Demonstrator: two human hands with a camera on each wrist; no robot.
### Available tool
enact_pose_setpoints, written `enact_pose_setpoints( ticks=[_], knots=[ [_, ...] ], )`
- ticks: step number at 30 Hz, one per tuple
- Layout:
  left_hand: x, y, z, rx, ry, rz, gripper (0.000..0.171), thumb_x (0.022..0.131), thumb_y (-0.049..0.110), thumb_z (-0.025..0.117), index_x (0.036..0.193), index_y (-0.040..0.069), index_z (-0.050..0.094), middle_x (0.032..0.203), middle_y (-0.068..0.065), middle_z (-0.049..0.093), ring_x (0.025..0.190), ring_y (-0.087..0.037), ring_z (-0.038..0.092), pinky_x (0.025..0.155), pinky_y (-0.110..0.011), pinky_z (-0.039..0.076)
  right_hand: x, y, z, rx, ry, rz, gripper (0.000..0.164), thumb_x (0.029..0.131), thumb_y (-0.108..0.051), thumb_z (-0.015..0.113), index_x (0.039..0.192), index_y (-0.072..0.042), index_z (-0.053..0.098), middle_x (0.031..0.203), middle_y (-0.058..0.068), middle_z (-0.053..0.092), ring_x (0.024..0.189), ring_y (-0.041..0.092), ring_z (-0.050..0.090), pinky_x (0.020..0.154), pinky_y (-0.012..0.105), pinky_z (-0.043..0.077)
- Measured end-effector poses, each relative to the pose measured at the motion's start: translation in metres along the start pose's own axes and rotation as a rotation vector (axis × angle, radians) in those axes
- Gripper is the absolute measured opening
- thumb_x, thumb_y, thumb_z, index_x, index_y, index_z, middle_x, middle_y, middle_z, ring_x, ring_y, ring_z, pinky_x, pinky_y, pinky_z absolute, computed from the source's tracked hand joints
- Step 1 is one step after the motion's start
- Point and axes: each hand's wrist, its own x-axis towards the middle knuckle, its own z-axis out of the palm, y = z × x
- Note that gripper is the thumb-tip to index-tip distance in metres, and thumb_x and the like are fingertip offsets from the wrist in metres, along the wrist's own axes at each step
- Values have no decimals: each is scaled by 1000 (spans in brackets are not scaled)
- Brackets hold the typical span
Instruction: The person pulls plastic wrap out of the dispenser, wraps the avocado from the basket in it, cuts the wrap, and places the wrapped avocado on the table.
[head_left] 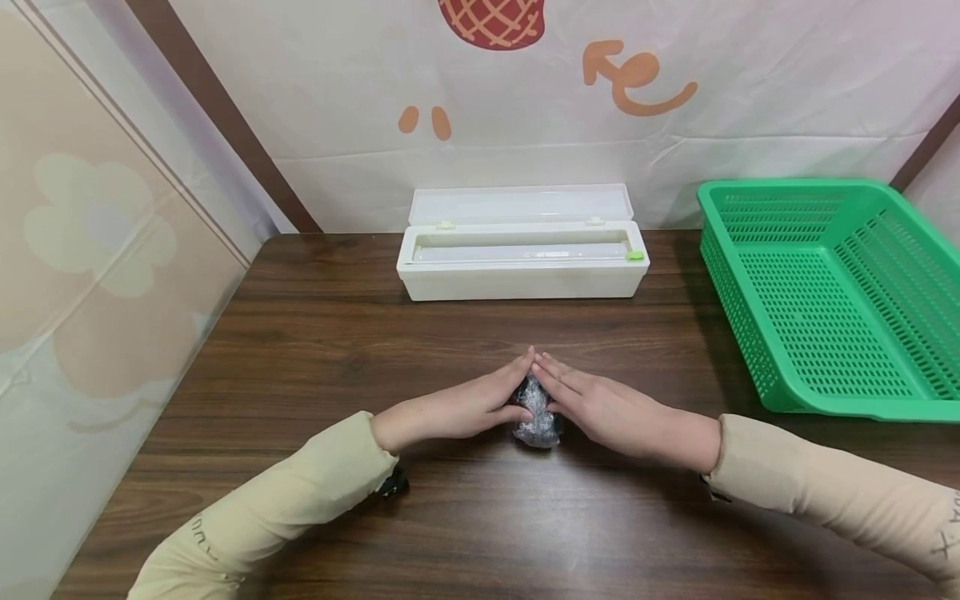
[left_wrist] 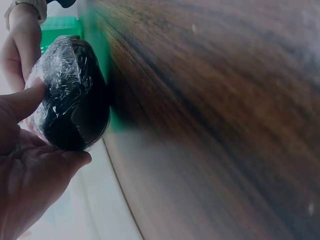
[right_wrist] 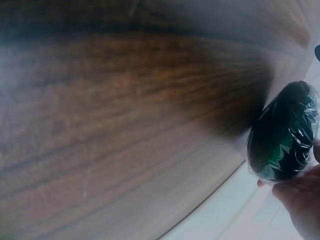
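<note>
A dark, oval object (head_left: 538, 417) wrapped in clear, crinkled plastic film lies on the brown table between both hands; its kind cannot be made out through the film. My left hand (head_left: 474, 406) touches its left side, thumb against the film and fingers straight. From the other side, my right hand (head_left: 600, 408) rests against it with straight fingers too. Beyond the object's far end the fingertips of both hands meet in a point. Shiny black surface shows on the wrapped object (left_wrist: 75, 100) in the left wrist view, and the wrapped object (right_wrist: 282, 132) looks dark in the right wrist view.
At the back of the wood-grain table (head_left: 337, 333) stands a white film dispenser box (head_left: 525, 285), its lid raised and a roll inside. A green plastic basket (head_left: 750, 325) sits to the right. A printed cloth (head_left: 337, 100) hangs behind.
</note>
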Motion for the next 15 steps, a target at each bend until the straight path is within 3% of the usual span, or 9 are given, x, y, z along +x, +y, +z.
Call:
enact_pose_setpoints(
  ticks=[4,8,11,15],
  knots=[
    [-1,-1,-2,7,-18,-10,73,94,22,50,141,-10,5,147,-27,4,137,-33,8,111,-41,12,1,-1,1,-25,35,-32,45,93,-11,52,130,11,42,134,26,40,124,31,41,97,38,41],
    [-1,-2,-4,9,-39,-12,72,94,22,50,141,-10,6,147,-27,4,137,-33,7,112,-41,12,4,-3,0,-90,14,-71,40,96,-11,44,129,12,42,134,29,39,125,33,40,98,40,40],
    [-1,-2,-6,-1,-44,-13,72,94,22,49,141,-9,6,147,-27,4,137,-33,7,112,-41,12,4,-3,-2,-98,-25,-82,43,91,-5,47,129,14,40,136,30,36,126,34,38,99,42,39],
    [-1,-3,-6,-21,-44,-19,72,94,23,50,142,-8,6,148,-26,5,137,-31,8,112,-40,12,3,-2,-4,1,-103,-47,58,81,0,53,133,14,33,140,29,29,130,34,31,101,44,36]
  ],
)
